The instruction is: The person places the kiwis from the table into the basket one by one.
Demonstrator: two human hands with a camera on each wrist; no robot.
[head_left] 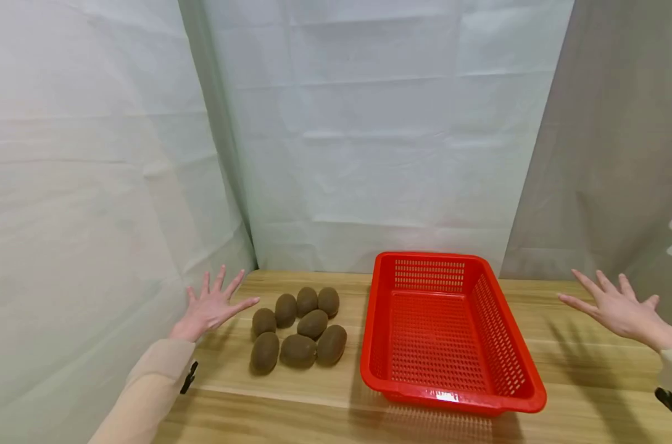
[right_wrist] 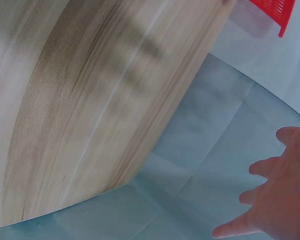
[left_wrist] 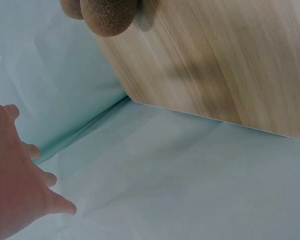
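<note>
Several brown kiwis (head_left: 299, 330) lie clustered on the wooden table (head_left: 291, 407), left of an empty red perforated basket (head_left: 449, 330). My left hand (head_left: 213, 305) hovers with fingers spread just left of the kiwis, holding nothing. My right hand (head_left: 619, 308) hovers with spread fingers at the far right, well clear of the basket. The left wrist view shows my left hand's fingers (left_wrist: 20, 195) against the backdrop and a kiwi (left_wrist: 107, 17) at the top. In the right wrist view my right hand's fingers (right_wrist: 275, 200) show, with a basket corner (right_wrist: 272, 12) at the top.
A pale cloth backdrop (head_left: 369, 123) closes off the back and left side of the table. A grey curtain (head_left: 619, 154) hangs at the right. Bare wood shows in front of the kiwis and right of the basket.
</note>
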